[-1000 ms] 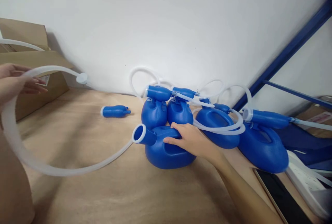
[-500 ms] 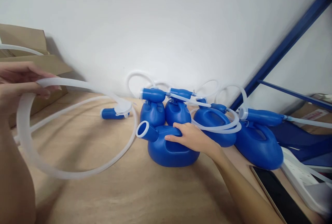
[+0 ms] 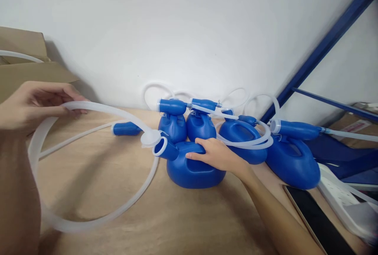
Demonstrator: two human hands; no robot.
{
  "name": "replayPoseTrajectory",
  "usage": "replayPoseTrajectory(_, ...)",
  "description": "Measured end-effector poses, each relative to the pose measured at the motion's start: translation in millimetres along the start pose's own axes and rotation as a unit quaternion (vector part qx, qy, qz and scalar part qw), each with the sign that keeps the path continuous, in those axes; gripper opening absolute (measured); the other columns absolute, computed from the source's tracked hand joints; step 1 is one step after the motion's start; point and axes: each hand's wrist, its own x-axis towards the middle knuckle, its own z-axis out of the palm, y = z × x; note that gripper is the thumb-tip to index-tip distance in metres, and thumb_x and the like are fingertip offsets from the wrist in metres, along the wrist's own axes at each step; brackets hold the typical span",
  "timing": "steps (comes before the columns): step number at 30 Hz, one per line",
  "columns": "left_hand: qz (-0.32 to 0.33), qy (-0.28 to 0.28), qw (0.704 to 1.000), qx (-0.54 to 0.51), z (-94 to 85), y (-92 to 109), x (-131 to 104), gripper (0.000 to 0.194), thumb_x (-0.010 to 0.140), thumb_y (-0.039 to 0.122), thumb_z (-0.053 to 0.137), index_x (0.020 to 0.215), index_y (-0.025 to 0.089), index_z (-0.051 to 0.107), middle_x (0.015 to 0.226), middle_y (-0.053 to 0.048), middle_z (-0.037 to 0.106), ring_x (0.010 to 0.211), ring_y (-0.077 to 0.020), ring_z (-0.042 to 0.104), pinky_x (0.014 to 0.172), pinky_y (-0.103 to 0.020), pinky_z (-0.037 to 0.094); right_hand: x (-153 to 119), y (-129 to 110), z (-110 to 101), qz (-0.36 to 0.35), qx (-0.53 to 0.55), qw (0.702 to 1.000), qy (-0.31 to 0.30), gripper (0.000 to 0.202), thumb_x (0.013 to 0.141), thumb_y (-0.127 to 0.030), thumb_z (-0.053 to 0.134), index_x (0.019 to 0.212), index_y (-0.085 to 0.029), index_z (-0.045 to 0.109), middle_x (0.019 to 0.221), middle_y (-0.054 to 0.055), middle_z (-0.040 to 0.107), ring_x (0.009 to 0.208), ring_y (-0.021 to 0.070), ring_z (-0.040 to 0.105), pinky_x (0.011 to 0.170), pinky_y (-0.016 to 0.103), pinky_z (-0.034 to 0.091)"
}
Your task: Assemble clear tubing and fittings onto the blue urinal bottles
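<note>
Nearest, the tabletop has a wood-like surface; a dark-screened phone lies slantwise on it at lower right, with a white power strip just beyond. At left, the translucent tube hangs in a wide loop from the left hand, whose thumb and fingers are closed on it near its capped end. The tube's white cap sits just beside the open mouth of the front jug; contact between them cannot be told. The front jug, blue, stands upright mid-table, mouth angled up to the left. The right hand is clamped over its handle from the right; the two hands are well apart. Farther left, a loose blue bottle-shaped fitting lies on its side, tube passing close by. Behind and right of the front jug, four more blue jugs stand in an uneven row, blue fittings and pale coiled tubes at their tops. Beyond: an open cardboard box at far left, a blue metal frame at right, and the white wall at back.
</note>
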Motion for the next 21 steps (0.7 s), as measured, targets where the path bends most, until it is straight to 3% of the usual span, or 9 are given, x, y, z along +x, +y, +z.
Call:
replayPoseTrajectory(3,-0.003,-0.080,0.996,-0.034,-1.2,-15,9,0.032,0.071,0.044,0.089,0.082,0.019,0.073,0.077,-0.008,0.071,0.072,-0.0259,0.069,0.064,-0.037,0.060,0,2,1,-0.002,-0.004,1.000,-0.001,0.057,0.094,-0.080,0.053,0.086,-0.024,0.057,0.077,-0.001,0.065,0.068,0.0176,0.056,0.061,0.030,0.030)
replayPoseTrajectory(5,0.000,-0.095,0.994,-0.057,-4.3,-26,13,0.038,0.069,0.048,0.092,0.079,0.018,0.072,0.075,-0.009,0.071,0.071,-0.0258,0.069,0.066,-0.039,0.060,0,3,1,0.000,-0.008,1.000,0.000,0.058,0.093,-0.081,0.053,0.087,-0.024,0.058,0.077,-0.001,0.065,0.068,0.0175,0.056,0.060,0.030,0.030)
replayPoseTrajectory(10,-0.001,-0.054,0.991,-0.123,-4.9,-30,13,0.051,0.065,0.059,0.096,0.080,0.017,0.070,0.072,-0.008,0.071,0.069,-0.0239,0.067,0.068,-0.040,0.059,0,1,1,-0.004,-0.005,1.000,0.000,0.056,0.094,-0.080,0.054,0.088,-0.024,0.060,0.077,0.000,0.066,0.069,0.0184,0.059,0.061,0.030,0.031)
replayPoseTrajectory(15,-0.017,-0.042,0.990,-0.134,0.8,-20,11,0.047,0.068,0.053,0.097,0.084,0.018,0.070,0.073,-0.005,0.072,0.072,-0.0220,0.066,0.074,-0.040,0.057,-1,-1,0,-0.002,-0.006,1.000,-0.001,0.055,0.094,-0.079,0.054,0.087,-0.024,0.059,0.080,0.000,0.068,0.072,0.0196,0.061,0.061,0.030,0.032)
replayPoseTrajectory(21,0.028,0.008,0.988,-0.150,-2.6,-30,13,0.039,0.069,0.039,0.096,0.082,0.016,0.068,0.071,-0.004,0.071,0.068,-0.0204,0.065,0.068,-0.037,0.054,0,0,0,-0.001,-0.004,1.000,-0.002,0.055,0.094,-0.079,0.055,0.087,-0.024,0.060,0.081,0.001,0.070,0.073,0.0204,0.063,0.063,0.030,0.033)
